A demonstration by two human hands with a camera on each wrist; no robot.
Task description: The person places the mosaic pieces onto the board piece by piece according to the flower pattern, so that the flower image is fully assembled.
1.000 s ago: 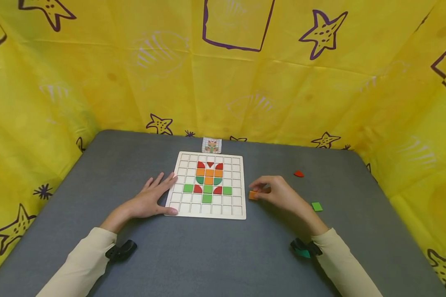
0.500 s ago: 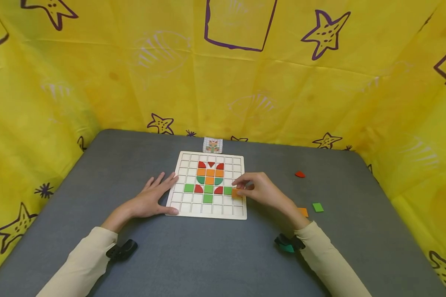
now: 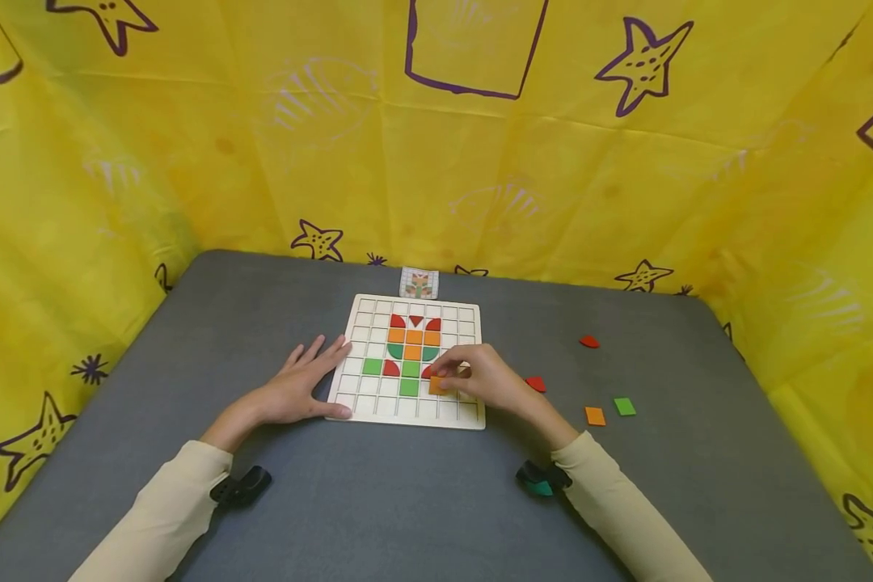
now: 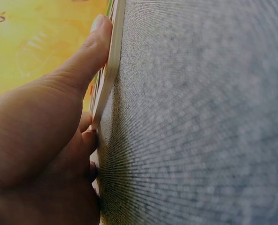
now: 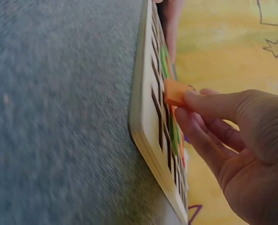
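Observation:
A pale wooden grid board [image 3: 364,404] lies on the grey table with red, orange and green tiles set in a flower shape. My right hand [image 3: 480,376] pinches an orange square tile [image 3: 437,385] between thumb and fingers, low over the board's lower right part. In the right wrist view the orange tile [image 5: 175,91] is tilted, one edge close to the grid. The right hand hides part of the tiles on that side. My left hand [image 3: 291,392] lies spread at the board's left edge; in the left wrist view its thumb [image 4: 89,51] rests along the board's rim.
A small pattern card [image 3: 419,284] lies behind the board. Right of the board are a red tile [image 3: 535,384], another red tile [image 3: 589,342], an orange square [image 3: 594,416] and a green square [image 3: 625,406]. A yellow patterned cloth [image 3: 407,162] hangs behind the table.
My right hand has carried the orange tile leftward from the table beside the board to over its grid. Tiles once behind the right arm now show. The left hand has stayed at the board's edge.

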